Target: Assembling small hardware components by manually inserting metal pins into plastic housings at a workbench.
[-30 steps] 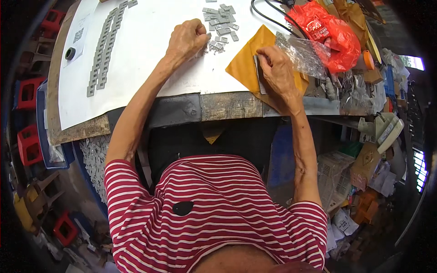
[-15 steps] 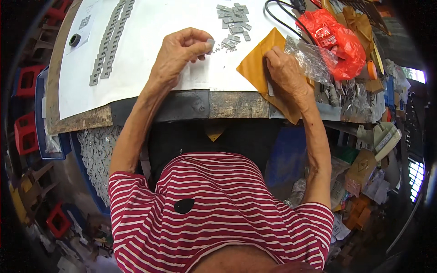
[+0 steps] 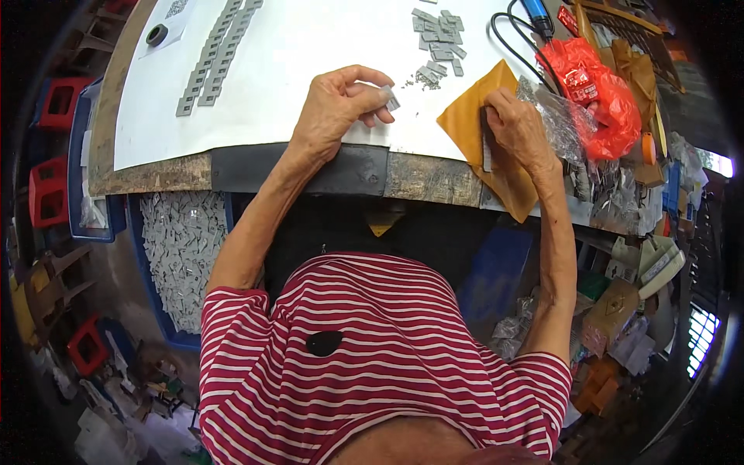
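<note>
My left hand (image 3: 341, 108) is raised over the white table covering. Between its thumb and fingers is a small flat grey plate (image 3: 393, 98). To the right, my right hand (image 3: 518, 128) is closed on a thin grey strip (image 3: 487, 143), whose kind I cannot make out. Behind and under that hand lies a yellow-brown sheet (image 3: 463, 124), its lower corner hanging over the table edge. Loose grey plates (image 3: 438, 35) are piled just beyond the hands, with tiny bits (image 3: 411, 83) scattered beside the nearer ones.
Two long rows of grey plates (image 3: 211, 66) lie at the left, near a black ring (image 3: 156, 35). A red plastic bag (image 3: 581, 77), clear plastic wrap (image 3: 554, 108) and a black cable (image 3: 496, 35) crowd the right. Below the table stands a blue bin of grey pieces (image 3: 182, 256).
The whole view has shifted, so the table sits further right. My left hand has drawn slightly nearer to me, still holding the plate. My right hand keeps its place by the sheet.
</note>
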The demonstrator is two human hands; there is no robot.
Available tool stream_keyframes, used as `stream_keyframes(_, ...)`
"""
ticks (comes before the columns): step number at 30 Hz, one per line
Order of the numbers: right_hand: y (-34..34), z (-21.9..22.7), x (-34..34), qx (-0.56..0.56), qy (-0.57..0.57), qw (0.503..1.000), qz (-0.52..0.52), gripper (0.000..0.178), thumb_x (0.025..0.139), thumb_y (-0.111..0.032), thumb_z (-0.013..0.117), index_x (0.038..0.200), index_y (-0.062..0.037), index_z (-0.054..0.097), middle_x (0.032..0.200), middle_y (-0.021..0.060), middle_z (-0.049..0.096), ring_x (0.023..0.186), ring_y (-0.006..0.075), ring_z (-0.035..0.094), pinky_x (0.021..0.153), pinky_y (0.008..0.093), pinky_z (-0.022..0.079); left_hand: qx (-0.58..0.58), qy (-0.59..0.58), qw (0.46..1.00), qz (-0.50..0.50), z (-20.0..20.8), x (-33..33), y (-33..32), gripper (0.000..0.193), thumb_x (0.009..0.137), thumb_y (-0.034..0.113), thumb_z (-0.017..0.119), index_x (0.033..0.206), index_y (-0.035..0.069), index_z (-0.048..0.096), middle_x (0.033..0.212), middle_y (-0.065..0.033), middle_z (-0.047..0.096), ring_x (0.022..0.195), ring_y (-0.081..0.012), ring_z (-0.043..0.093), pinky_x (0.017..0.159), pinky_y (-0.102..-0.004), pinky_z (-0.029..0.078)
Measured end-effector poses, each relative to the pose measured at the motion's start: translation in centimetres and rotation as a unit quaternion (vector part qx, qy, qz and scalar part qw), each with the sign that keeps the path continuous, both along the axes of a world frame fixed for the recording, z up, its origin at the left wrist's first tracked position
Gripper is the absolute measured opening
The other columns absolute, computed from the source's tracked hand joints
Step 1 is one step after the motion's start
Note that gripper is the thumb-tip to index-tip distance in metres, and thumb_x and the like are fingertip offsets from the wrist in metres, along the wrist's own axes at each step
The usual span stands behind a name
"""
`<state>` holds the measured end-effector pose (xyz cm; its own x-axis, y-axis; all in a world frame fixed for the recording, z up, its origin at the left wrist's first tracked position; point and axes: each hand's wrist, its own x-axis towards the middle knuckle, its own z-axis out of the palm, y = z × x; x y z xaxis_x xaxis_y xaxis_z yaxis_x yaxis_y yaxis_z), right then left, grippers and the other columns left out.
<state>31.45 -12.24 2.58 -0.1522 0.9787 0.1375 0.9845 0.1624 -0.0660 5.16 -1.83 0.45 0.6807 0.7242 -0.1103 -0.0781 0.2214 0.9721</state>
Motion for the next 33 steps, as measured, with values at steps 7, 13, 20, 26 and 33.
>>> stream_keyframes(7,-0.8,0.1,-0.5,0.070,0.061,0.995,-0.029,0.008,0.077,-0.002,0.055,0.081,-0.0031,0.048,0.076,0.0140,0.052,0.063,0.0348,0.055,0.054,0.0400,0.046,-0.030,-0.004,0.999,0.028,0.2,0.4,-0.4,0.015,0.080,0.009,0.058,0.089,-0.003,0.054,0.071,-0.0145,0.064,0.056,-0.0110,0.059,0.051,-0.0180,0.045)
stream_keyframes(13,-2.3,2.3,-5.6,0.034,0.530,0.822,-0.204,0.007,0.082,-0.007,0.056,0.082,0.0001,0.059,0.061,-0.0009,0.056,0.048,0.0039,0.050,0.044,0.0188,0.041,-0.023,-0.021,0.999,-0.012,0.1,0.9,-1.1,0.018,0.084,0.014,0.054,0.094,-0.001,0.053,0.075,-0.0160,0.064,0.061,-0.0121,0.061,0.057,-0.0204,0.048)
stream_keyframes(20,-1.8,1.0,-9.4,-0.064,0.717,0.666,-0.196,0.013,0.080,-0.003,0.059,0.090,0.0032,0.062,0.070,0.0045,0.059,0.057,0.0067,0.053,0.049,0.0177,0.043,-0.037,-0.016,0.999,-0.034,0.6,1.4,-2.3,0.013,0.084,0.009,0.053,0.092,-0.002,0.052,0.072,-0.0130,0.063,0.059,-0.0098,0.059,0.053,-0.0183,0.046)
stream_keyframes(26,-1.4,0.0,-10.1,-0.088,0.724,0.658,-0.187,0.017,0.080,-0.006,0.061,0.093,0.0048,0.059,0.069,0.0046,0.059,0.055,0.0066,0.052,0.049,0.0175,0.043,-0.016,-0.008,0.999,-0.044,0.5,1.2,-2.7,0.013,0.084,0.010,0.052,0.090,-0.002,0.052,0.070,-0.0104,0.063,0.058,-0.0089,0.058,0.053,-0.0181,0.045)
stream_keyframes(33,-1.1,0.1,-10.3,-0.105,0.699,0.678,-0.202,0.015,0.079,-0.006,0.062,0.089,0.0032,0.056,0.068,0.0042,0.059,0.053,0.0064,0.052,0.045,0.0168,0.042,0.037,0.031,0.998,-0.043,0.6,1.0,-2.7,0.014,0.083,0.010,0.051,0.089,-0.002,0.054,0.067,-0.0093,0.062,0.056,-0.0090,0.058,0.051,-0.0204,0.047)
